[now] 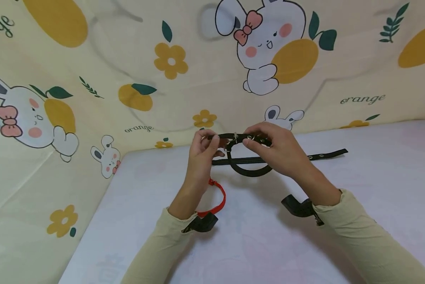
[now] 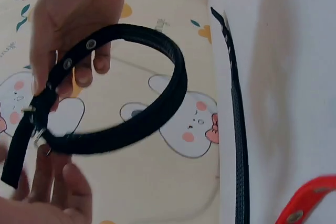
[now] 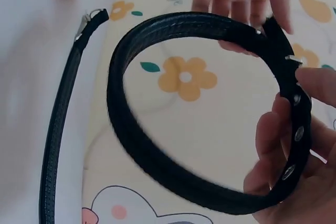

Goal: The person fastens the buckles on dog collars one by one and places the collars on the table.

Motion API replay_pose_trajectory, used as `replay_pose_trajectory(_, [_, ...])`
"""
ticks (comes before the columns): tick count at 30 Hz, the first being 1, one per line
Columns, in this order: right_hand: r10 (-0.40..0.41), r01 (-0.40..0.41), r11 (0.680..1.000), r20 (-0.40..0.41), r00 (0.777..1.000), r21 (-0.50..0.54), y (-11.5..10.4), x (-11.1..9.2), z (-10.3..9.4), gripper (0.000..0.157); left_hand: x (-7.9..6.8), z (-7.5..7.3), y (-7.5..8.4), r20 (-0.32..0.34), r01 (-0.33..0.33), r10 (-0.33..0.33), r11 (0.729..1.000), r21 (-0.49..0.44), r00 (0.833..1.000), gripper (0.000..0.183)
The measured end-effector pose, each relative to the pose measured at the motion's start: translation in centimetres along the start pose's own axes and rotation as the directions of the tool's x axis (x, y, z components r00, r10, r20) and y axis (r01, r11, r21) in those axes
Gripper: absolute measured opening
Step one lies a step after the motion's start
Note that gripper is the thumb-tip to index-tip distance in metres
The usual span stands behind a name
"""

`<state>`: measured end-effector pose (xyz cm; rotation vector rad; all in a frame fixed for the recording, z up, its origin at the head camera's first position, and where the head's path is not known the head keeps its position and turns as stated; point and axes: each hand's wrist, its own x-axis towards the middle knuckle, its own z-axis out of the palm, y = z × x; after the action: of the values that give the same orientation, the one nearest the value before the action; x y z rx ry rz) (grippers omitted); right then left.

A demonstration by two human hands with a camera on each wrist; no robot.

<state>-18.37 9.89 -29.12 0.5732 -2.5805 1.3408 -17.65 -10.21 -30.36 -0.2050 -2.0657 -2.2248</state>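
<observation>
A black collar (image 1: 251, 172) with metal eyelets is fastened through its buckle into a loop, raised above the table. My right hand (image 1: 283, 150) grips the eyelet stretch of its band, thumb close by the buckle (image 3: 294, 60). On the other side, my left hand (image 1: 199, 156) pinches the strap's free end between thumb and forefinger; in the left wrist view its fingers (image 2: 44, 174) reach under the metal ring. A second black collar (image 1: 327, 155) lies unfastened and straight on the table behind the loop. Nearer my left wrist rests a red collar (image 1: 223, 197), partly hidden by the forearm.
The white table (image 1: 255, 244) meets a cream cloth backdrop (image 1: 184, 94) printed with rabbits, oranges and flowers along its back and left sides. Black camera mounts (image 1: 297, 207) sit at both cuffs and stick out over the table.
</observation>
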Motion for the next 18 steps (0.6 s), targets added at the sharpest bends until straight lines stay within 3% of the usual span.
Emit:
replay_pose_trajectory(3, [-0.010, 0.010, 1.000, 0.001, 1.000, 0.018, -0.13, 0.01, -0.11, 0.021, 0.06, 0.04, -0.09, 0.053, -0.016, 0.011, 0.995, 0.100, 0.999, 0.026])
replay_pose_trajectory(6, [-0.029, 0.029, 0.999, 0.024, 0.999, 0.026, -0.25, 0.02, -0.08, 0.021, -0.05, 0.17, -0.13, 0.063, -0.026, 0.015, 0.984, 0.178, 0.998, 0.027])
replay_pose_trajectory(13, [-0.040, 0.041, 0.999, 0.075, 0.996, -0.003, -0.33, 0.00, -0.04, 0.024, -0.39, 0.52, -0.30, 0.017, -0.030, 0.028, 0.987, 0.159, 0.999, 0.022])
replay_pose_trajectory(18, [-0.038, 0.039, 0.999, 0.085, 0.996, -0.007, -0.33, 0.03, -0.44, 0.024, -0.33, 0.63, -0.02, -0.015, 0.008, -0.006, 0.994, 0.110, 1.000, 0.022])
